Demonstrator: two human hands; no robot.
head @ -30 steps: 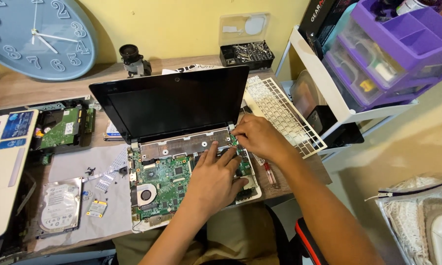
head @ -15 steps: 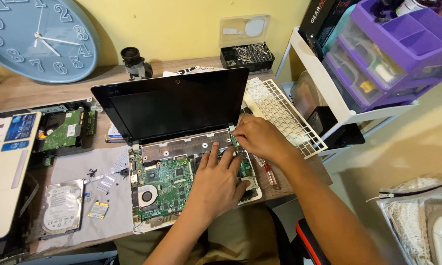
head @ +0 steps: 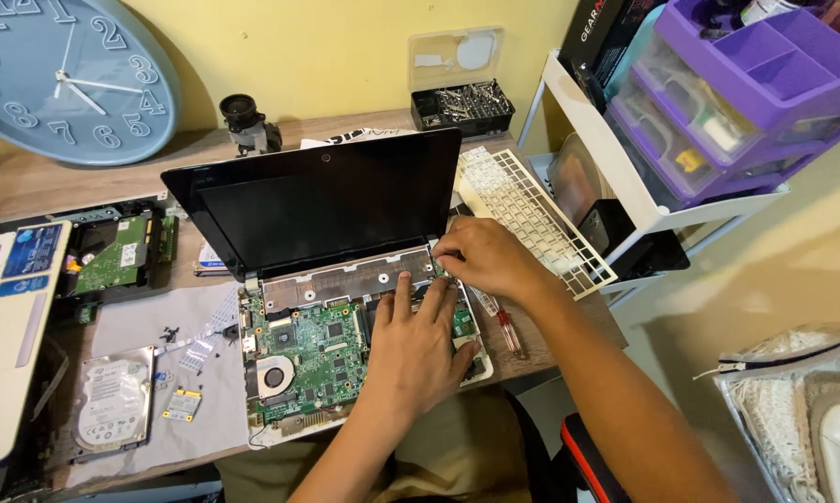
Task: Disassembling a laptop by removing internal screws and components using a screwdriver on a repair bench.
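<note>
The scene is evenly and brightly lit, with warm light from above. The laptop screen (head: 322,210) is dark with only faint sheen. Soft shadows fall under the wall clock (head: 66,74) and beside the hands on the tabletop (head: 28,182). Focus is sharp at centre; straight lines bow toward the edges.

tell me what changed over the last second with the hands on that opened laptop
Very little. The left hand stays flat on the green circuit board, fingers spread. The right hand stays at the board's right rear corner, fingertips pinched at the hinge end; what it pinches is hidden. Nothing was picked up or let go. The white keyboard, screwdriver and hard drive lie as before; only the view shifted slightly.
</note>
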